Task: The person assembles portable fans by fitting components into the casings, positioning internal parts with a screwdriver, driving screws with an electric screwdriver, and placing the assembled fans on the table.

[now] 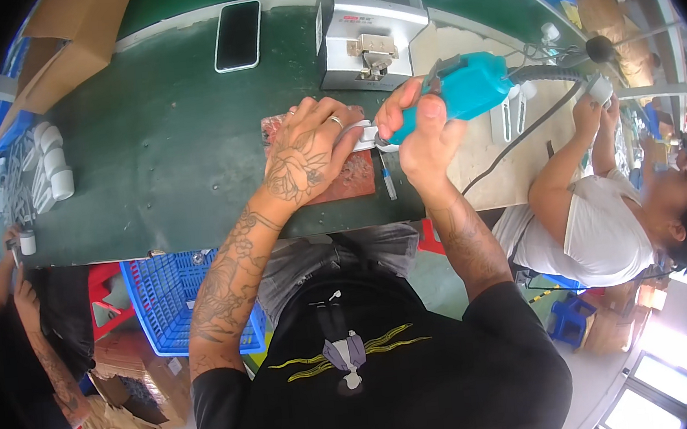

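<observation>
My left hand lies over a red mat, its fingers curled onto a small white part and holding it down. Most of that part is hidden under the fingers. Wrapped around a teal power tool is my right hand; a black cord leads off the tool's far end to the right. The tool's nose meets the white part's right end, though the fingers hide the exact contact. Just below, a thin pen-like tool with a blue-and-white handle lies by the mat's right edge.
Beyond my hands stands a grey bench machine, with a phone to its left. White fittings pile up at the far left. A blue basket sits below the table edge. Co-workers work on both sides.
</observation>
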Available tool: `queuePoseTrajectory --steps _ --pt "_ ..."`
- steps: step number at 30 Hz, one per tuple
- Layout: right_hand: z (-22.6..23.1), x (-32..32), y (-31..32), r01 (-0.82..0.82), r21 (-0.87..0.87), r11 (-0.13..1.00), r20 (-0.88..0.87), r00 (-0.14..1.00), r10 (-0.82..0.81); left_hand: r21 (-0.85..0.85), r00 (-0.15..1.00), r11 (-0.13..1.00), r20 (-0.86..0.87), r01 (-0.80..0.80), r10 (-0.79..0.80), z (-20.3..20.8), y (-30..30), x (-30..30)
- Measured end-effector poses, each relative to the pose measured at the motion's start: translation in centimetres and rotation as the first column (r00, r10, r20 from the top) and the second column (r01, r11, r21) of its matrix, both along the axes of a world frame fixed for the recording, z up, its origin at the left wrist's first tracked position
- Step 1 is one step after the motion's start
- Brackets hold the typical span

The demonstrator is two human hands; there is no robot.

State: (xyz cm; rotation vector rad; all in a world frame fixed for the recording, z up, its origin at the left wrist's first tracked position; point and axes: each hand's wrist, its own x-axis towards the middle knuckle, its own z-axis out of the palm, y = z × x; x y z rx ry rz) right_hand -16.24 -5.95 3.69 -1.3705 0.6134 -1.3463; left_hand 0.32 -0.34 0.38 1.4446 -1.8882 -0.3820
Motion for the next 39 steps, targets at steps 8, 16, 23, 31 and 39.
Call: queuePoseTrajectory --steps 8,16,23,31,39 --pt "0.1 0.9 1.0 0.083 0.110 0.990 -0.063 0.995 -0.077 -0.073 0.996 0.997 0.093 0.026 -0.019 -0.6 0.9 1.3" --pt "4.0 -5.4 5.5 0.033 0.018 0.999 0.292 0.956 -0.037 -0.154 0.971 0.988 0.233 -0.020 0.056 3.3 6.3 5.6" --pt "1.3 -7.3 7.2 0.151 0.113 0.982 0.050 0.986 -0.157 -0.219 0.760 0.855 0.392 -0.471 0.519 -0.2 11.4 23.4" --pt "1.2 -11.0 8.1 0.158 0.118 0.980 -0.018 0.987 -0.157 0.131 0.921 0.990 -0.389 0.044 0.011 5.8 -1.3 -2.1" --pt "2.2 -13.3 9.6 0.319 0.132 0.938 -0.102 0.946 -0.307 0.367 0.988 0.918 -0.097 0.149 -0.121 0.4 -16.6 -25.3"
